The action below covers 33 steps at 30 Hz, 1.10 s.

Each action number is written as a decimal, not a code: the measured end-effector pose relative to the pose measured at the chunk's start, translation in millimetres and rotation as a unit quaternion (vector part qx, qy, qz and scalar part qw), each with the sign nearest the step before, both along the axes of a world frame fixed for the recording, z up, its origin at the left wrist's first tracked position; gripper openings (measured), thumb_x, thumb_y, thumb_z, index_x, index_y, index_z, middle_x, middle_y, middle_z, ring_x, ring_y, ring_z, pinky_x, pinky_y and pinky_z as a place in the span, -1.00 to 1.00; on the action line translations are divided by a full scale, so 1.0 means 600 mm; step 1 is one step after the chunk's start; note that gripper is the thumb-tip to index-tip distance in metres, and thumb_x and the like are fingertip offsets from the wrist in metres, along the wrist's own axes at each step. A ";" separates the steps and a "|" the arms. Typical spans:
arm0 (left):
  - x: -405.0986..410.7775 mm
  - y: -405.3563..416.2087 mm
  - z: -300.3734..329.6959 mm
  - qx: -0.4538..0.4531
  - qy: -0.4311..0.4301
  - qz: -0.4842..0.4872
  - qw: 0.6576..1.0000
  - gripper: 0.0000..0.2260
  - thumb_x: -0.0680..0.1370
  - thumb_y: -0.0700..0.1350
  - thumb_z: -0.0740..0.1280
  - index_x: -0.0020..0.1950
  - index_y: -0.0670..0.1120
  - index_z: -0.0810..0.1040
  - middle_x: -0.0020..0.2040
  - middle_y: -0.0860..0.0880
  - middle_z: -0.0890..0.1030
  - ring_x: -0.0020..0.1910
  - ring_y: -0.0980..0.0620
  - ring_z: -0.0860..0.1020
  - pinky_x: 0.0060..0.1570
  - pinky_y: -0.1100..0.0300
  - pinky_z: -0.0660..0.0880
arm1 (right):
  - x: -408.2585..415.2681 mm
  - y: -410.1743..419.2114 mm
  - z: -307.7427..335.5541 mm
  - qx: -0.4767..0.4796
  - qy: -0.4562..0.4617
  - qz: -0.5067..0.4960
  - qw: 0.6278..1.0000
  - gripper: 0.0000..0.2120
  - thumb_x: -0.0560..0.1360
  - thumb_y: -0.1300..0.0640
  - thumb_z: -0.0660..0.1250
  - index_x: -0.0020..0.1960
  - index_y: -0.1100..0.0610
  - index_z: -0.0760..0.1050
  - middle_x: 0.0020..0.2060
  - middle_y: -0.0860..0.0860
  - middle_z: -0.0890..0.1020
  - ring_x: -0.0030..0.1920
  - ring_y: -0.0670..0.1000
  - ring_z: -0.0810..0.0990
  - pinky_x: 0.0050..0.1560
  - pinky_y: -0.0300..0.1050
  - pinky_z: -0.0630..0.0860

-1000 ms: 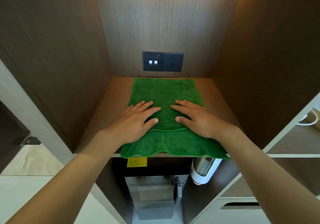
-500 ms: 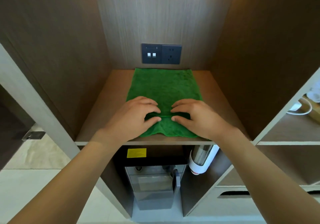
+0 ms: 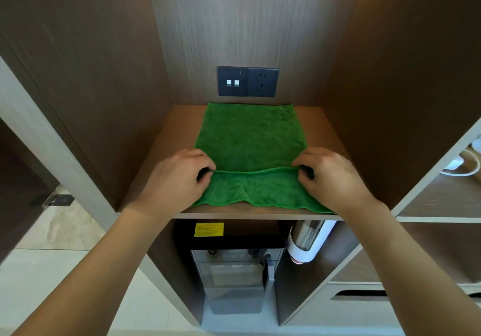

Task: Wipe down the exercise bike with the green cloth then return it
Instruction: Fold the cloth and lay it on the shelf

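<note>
While green cloth (image 3: 250,138) lies flat on wooden shelf (image 3: 166,138) below wall socket (image 3: 248,81), left hand (image 3: 177,179) and right hand (image 3: 330,177) pinch folded-over front edge at each end, fingers curled. Cloth's front fold seems doubled; near shelf lip.

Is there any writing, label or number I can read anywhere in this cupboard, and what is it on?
No text here can be read.
Yellow label on the black appliance under the shelf: printed lines, too small and blurred to read.
Water dispenser panel: faint marks, unreadable.
Wall socket plate: no lettering visible.
Green cloth: no tag or print visible.
</note>
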<state>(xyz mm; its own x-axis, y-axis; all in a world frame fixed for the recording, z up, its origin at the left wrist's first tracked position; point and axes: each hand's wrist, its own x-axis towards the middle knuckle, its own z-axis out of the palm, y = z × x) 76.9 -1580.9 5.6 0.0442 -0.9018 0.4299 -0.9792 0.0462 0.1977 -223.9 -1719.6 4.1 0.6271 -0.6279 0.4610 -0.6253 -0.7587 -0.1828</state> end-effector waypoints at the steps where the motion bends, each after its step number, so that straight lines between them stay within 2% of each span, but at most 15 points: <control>1: 0.001 0.001 0.000 -0.004 0.002 0.002 1.000 -0.91 0.56 -0.10 0.45 0.03 0.07 0.69 0.06 0.15 0.67 0.08 0.03 0.62 -0.09 -0.01 0.63 | -0.003 0.001 -0.002 -0.006 -0.007 -0.004 1.000 -0.82 0.52 0.24 0.43 0.07 0.06 0.71 0.01 -0.04 0.71 0.03 0.11 0.68 -0.10 0.08 0.66; 5: -0.006 0.002 0.010 -0.035 0.014 0.002 0.999 -0.95 0.59 -0.12 0.42 0.00 0.03 0.62 -0.04 0.12 0.64 -0.03 0.01 0.62 -0.18 -0.04 0.62 | -0.002 0.007 0.006 -0.044 -0.070 -0.012 0.997 -0.82 0.54 0.27 0.45 0.09 0.10 0.71 -0.03 0.02 0.75 -0.06 0.14 0.72 -0.17 0.09 0.68; 8: -0.012 0.008 0.039 -0.066 0.023 0.006 0.998 -0.96 0.61 -0.11 0.38 0.03 0.02 0.57 -0.10 0.10 0.62 -0.16 0.02 0.58 -0.24 -0.04 0.59 | -0.006 0.009 0.029 -0.066 -0.107 -0.009 0.992 -0.82 0.58 0.27 0.41 0.14 0.13 0.71 0.01 0.03 0.76 -0.07 0.12 0.74 -0.15 0.10 0.70; 13: -0.022 0.044 0.076 -0.111 0.040 0.019 0.993 -0.95 0.60 -0.14 0.39 0.04 0.00 0.57 -0.04 0.10 0.64 -0.08 0.03 0.60 -0.16 0.01 0.57 | -0.029 0.029 0.056 -0.086 -0.128 0.014 0.988 -0.81 0.60 0.30 0.38 0.15 0.16 0.70 0.04 0.04 0.75 -0.02 0.10 0.74 -0.06 0.10 0.71; 17: -0.035 0.096 0.035 -0.057 0.056 -0.015 0.997 -0.92 0.58 -0.12 0.39 0.05 0.03 0.59 0.00 0.12 0.63 -0.05 0.04 0.62 -0.13 -0.02 0.61 | -0.066 0.067 0.021 -0.066 -0.086 0.041 0.993 -0.79 0.51 0.39 0.42 0.07 0.17 0.70 -0.06 0.03 0.72 -0.09 0.11 0.70 -0.14 0.12 0.68; 20: -0.035 0.116 -0.011 -0.021 0.068 -0.034 0.997 -0.90 0.57 -0.13 0.39 0.05 0.05 0.60 0.05 0.18 0.62 0.03 0.13 0.60 -0.06 0.14 0.58 | -0.080 0.079 -0.014 -0.023 -0.063 0.054 0.996 -0.75 0.44 0.44 0.46 0.00 0.16 0.70 -0.10 0.00 0.67 -0.14 0.07 0.65 -0.19 0.07 0.65; 24: -0.027 0.110 -0.029 -0.015 0.089 -0.042 0.995 -0.86 0.56 -0.19 0.44 0.05 0.03 0.62 0.07 0.19 0.62 0.08 0.17 0.57 -0.02 0.19 0.55 | -0.082 0.085 -0.021 -0.004 -0.077 0.060 0.995 -0.74 0.41 0.47 0.47 -0.04 0.16 0.70 -0.13 -0.04 0.61 -0.22 -0.10 0.52 -0.19 -0.23 0.54; 26: -0.024 0.112 -0.026 -0.020 0.092 -0.054 0.994 -0.88 0.58 -0.17 0.43 0.05 0.04 0.62 0.05 0.21 0.61 0.06 0.19 0.57 -0.02 0.19 0.54 | -0.083 0.085 -0.018 0.001 -0.082 0.061 0.995 -0.72 0.39 0.50 0.47 -0.07 0.16 0.69 -0.15 -0.06 0.58 -0.25 -0.07 0.53 -0.24 -0.16 0.55; 29: -0.022 0.122 -0.017 -0.018 0.098 -0.079 0.992 -0.90 0.61 -0.05 0.31 0.05 0.04 0.62 0.00 0.22 0.60 0.02 0.16 0.58 -0.07 0.17 0.54 | -0.088 0.087 -0.015 0.009 -0.080 0.077 0.994 -0.72 0.37 0.49 0.43 -0.12 0.13 0.67 -0.17 -0.08 0.58 -0.25 -0.02 0.58 -0.30 -0.01 0.58; 33: -0.033 0.119 0.004 0.011 0.159 -0.091 0.983 -0.93 0.58 0.01 0.36 -0.02 0.10 0.64 -0.10 0.23 0.63 -0.03 0.15 0.62 -0.11 0.16 0.56 | -0.071 0.094 -0.001 0.078 -0.115 0.109 0.984 -0.80 0.41 0.35 0.34 -0.16 0.11 0.68 -0.21 -0.12 0.60 -0.21 -0.06 0.58 -0.25 -0.07 0.52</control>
